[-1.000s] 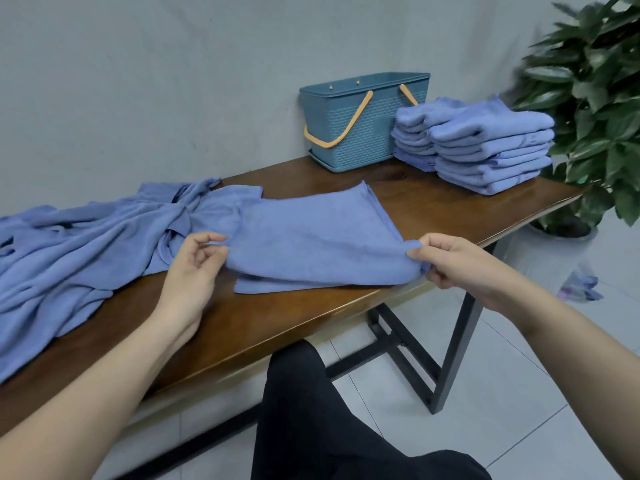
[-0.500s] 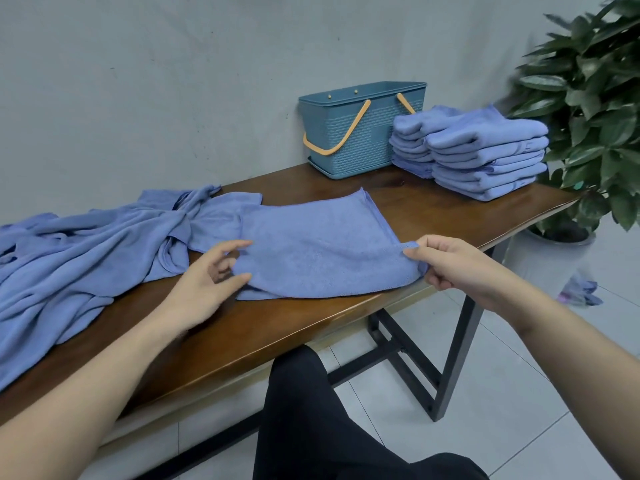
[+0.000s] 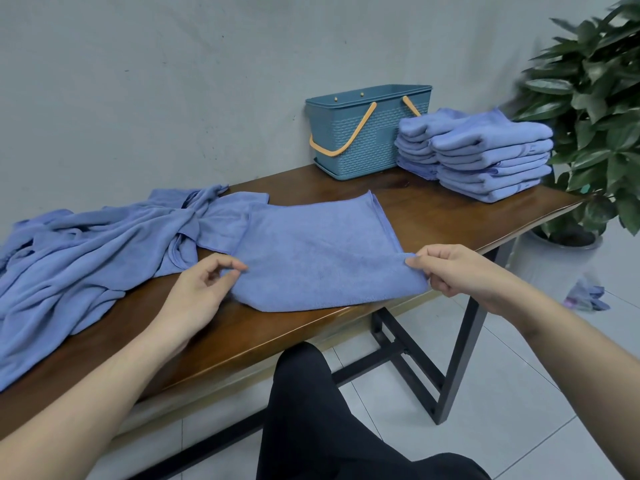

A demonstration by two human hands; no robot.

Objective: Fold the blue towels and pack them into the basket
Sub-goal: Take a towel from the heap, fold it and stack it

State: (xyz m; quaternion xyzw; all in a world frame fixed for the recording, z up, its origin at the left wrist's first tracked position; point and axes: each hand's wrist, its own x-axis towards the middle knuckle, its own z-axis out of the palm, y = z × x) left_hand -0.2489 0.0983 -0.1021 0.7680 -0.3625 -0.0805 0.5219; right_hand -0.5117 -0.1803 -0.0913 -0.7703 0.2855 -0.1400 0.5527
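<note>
Grey wall behind our wooden desk [image 3: 433,216]; the half-folded towel [image 3: 318,254] lies at centre, basket [image 3: 367,133] at one o'clock. Our right hand [image 3: 460,271] pinches its corner, left hand [image 3: 204,285] fingers [image 3: 239,268] pinch its edge (loosely); uneven pulls could skew the fold.

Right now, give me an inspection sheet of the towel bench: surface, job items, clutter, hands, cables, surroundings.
Surface: wooden table on a black metal frame, against a grey wall.
Job items: half-folded towel flat at the front edge; unfolded towel pile to its left; two stacks of folded towels at the far right end; basket beside them at the wall, inside not visible.
Clutter: crumpled cloth on the floor.
Hands: left hand pinches the towel's near-left corner; right hand pinches the near-right corner.
Cables: nothing seen.
Surroundings: potted plant off the right end; tiled floor.
</note>
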